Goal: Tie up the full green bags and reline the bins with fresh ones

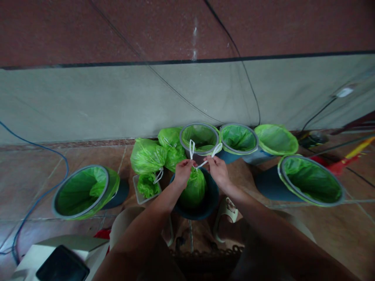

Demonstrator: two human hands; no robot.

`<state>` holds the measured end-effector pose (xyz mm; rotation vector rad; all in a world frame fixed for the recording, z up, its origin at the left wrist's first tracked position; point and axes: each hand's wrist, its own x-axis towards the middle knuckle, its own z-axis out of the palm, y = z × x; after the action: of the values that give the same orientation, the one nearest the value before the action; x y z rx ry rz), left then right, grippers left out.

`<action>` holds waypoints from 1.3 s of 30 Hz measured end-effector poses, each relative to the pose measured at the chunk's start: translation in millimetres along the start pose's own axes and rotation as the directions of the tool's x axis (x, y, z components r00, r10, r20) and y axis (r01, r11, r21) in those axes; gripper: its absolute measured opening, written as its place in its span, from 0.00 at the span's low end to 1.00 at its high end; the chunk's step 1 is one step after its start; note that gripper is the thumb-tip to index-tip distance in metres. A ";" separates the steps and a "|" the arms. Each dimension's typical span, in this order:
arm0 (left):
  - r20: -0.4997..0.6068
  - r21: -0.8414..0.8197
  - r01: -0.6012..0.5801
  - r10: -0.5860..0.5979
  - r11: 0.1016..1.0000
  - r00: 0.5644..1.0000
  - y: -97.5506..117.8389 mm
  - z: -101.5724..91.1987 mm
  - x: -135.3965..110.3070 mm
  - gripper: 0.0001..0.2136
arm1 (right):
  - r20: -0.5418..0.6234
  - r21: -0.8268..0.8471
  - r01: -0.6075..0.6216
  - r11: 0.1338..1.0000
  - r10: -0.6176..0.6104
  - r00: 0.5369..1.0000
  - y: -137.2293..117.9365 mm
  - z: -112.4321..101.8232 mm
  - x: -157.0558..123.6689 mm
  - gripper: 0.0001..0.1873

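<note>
Far to the left of the left hand, a blue cable (67, 168) curls over the tiled floor (23, 164), and a tilted waste bin (120, 194) wears a green liner. Nearer the body, below and left of that hand, a black flat-screened device (63, 265) lies on a pale box (70, 242). Just left of the left hand stand two filled, gathered bin bags (148, 156), one slightly behind the other, with a white square container (142, 200) holding green plastic in front of them. The left hand (183, 171) pinches one side of a white drawstring (217, 149); its loop sticks up above the fingers. Below and between both hands, the green drawstring bag (194, 189) sits bunched inside a dark blue bin (212, 203). The right hand (218, 169) pinches the drawstring's other side. Beyond the hands, a grey-rimmed bin (181, 137), a blue bin (230, 157) and a paler bin (254, 158), all green-lined, line up rightward along the wall (117, 105). Below the right hand is a pale slipper (227, 210); well to its right, another lined bin (266, 183) leans outward, near a blurred red-and-yellow object (336, 167).
</note>
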<state>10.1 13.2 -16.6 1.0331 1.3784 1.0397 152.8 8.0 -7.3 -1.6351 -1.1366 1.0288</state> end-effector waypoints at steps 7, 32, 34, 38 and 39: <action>0.311 0.090 0.003 -0.031 0.996 0.950 2.7 1.6 -5.8 0.10 | 0.349 -0.209 0.625 0.752 -0.540 0.766 -16.0 -6.6 -8.3 0.13; 0.155 -0.140 0.042 -0.020 0.989 0.988 0.1 -8.9 0.3 0.08 | 0.396 -0.003 -0.009 1.000 0.010 0.918 7.2 -1.6 7.1 0.07; 0.178 -0.101 -0.004 0.022 0.995 0.984 -0.9 -8.6 0.7 0.06 | 0.377 -0.050 0.023 0.998 -0.002 0.926 10.3 -2.5 8.9 0.07; 0.186 0.035 -0.129 0.120 0.991 0.975 -0.9 -6.5 -0.8 0.06 | 0.372 -0.096 0.097 0.991 -0.055 0.927 12.9 -2.5 9.8 0.08; 0.189 0.061 -0.156 0.143 0.986 0.972 -1.2 -5.4 -1.4 0.07 | 0.387 -0.081 0.071 0.994 -0.034 0.921 11.9 -2.1 8.7 0.08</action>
<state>4.7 11.3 -17.2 1.2728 1.2114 0.9805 159.8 13.5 -19.3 -1.5005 -1.4986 1.3180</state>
